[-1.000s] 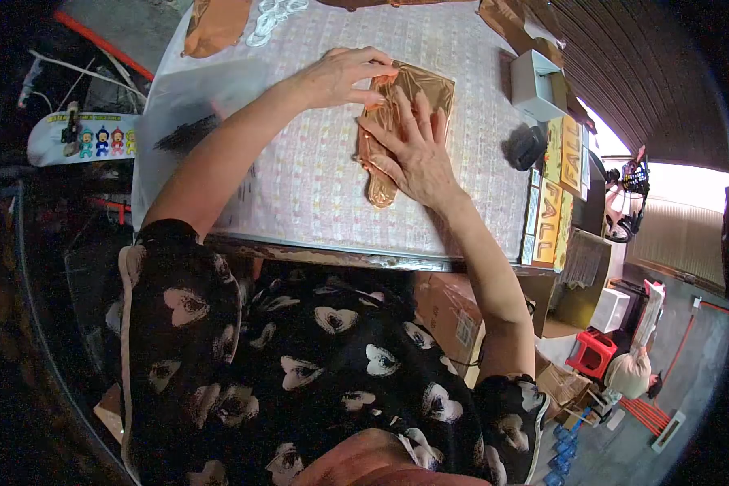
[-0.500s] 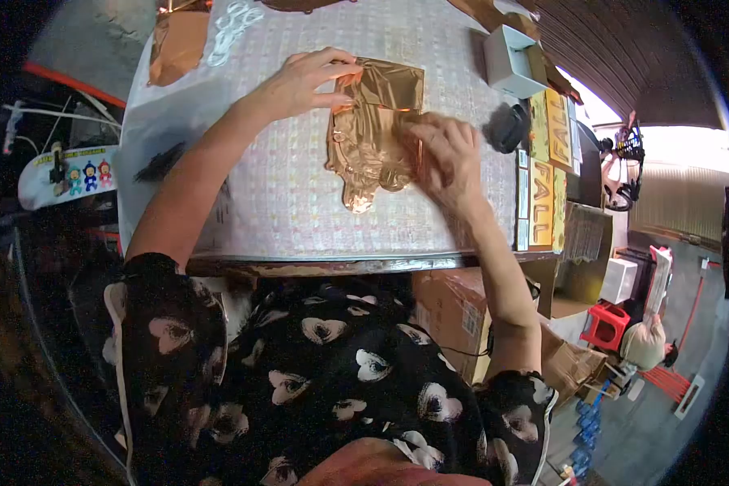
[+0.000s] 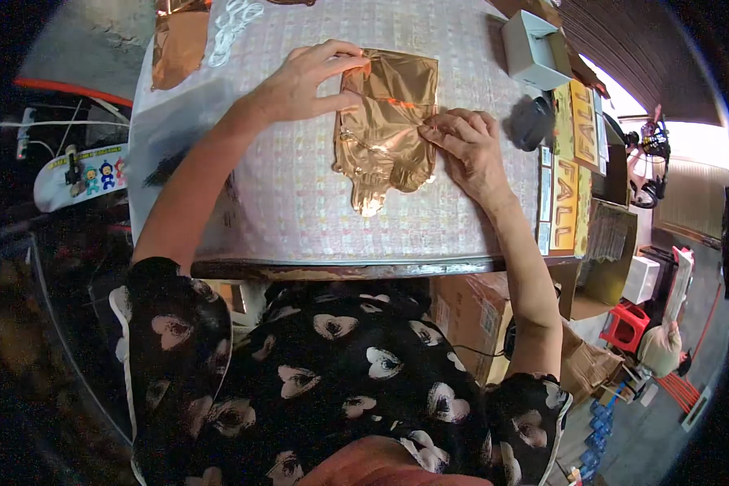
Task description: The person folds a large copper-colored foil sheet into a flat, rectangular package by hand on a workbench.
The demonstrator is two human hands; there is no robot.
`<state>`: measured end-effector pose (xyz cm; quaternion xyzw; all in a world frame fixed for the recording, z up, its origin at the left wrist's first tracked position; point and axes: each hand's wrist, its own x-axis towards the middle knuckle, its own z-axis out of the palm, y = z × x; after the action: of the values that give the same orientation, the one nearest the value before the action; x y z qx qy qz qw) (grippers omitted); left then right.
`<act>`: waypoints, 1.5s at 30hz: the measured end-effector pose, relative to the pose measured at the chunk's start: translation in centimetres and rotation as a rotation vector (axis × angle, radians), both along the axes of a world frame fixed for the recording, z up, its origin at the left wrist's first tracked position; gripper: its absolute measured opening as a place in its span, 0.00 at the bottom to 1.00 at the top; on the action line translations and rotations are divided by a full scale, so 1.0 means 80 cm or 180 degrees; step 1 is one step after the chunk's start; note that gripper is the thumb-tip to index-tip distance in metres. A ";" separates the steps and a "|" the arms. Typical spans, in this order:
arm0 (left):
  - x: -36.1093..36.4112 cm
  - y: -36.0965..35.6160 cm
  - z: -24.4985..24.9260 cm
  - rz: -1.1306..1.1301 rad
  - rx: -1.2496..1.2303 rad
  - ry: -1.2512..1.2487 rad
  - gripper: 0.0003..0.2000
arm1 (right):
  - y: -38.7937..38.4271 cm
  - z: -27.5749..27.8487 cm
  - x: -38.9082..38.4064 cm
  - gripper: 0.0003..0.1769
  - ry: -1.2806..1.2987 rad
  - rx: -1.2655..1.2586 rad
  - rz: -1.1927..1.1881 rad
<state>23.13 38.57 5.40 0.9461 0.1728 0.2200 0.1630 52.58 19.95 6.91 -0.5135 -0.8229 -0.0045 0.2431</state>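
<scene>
Half folded, it seems: the left hand [image 3: 312, 81] pinches the shiny copper-coloured foil balloon [image 3: 385, 130] at its squared top, the right hand [image 3: 466, 150] pinches its side, the tail yet unfolded.

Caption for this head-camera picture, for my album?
Left hand and right hand pinch a copper foil piece on the checked table.
</scene>
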 end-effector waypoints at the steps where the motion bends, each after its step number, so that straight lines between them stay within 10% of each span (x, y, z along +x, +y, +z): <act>1: 0.000 -0.001 0.002 -0.0033 0.0044 -0.0010 0.31 | 0.000 -0.001 0.001 0.21 0.0036 0.0012 0.0026; 18: -0.008 -0.013 0.045 -0.0269 -0.0371 0.0314 0.44 | -0.003 -0.001 0.000 0.20 0.0327 0.0102 -0.0059; 26: -0.033 -0.031 0.062 -0.0810 0.0165 0.0279 0.22 | -0.003 -0.005 0.001 0.20 0.0337 0.0086 -0.0080; 45: -0.016 -0.054 0.014 -0.0866 0.0544 -0.0098 0.13 | 0.002 -0.001 -0.001 0.17 0.1005 -0.0569 -0.0416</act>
<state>21.88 34.25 6.51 0.9677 0.0212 0.2242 0.1128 52.53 20.11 6.82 -0.5797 -0.7366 0.1334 0.3217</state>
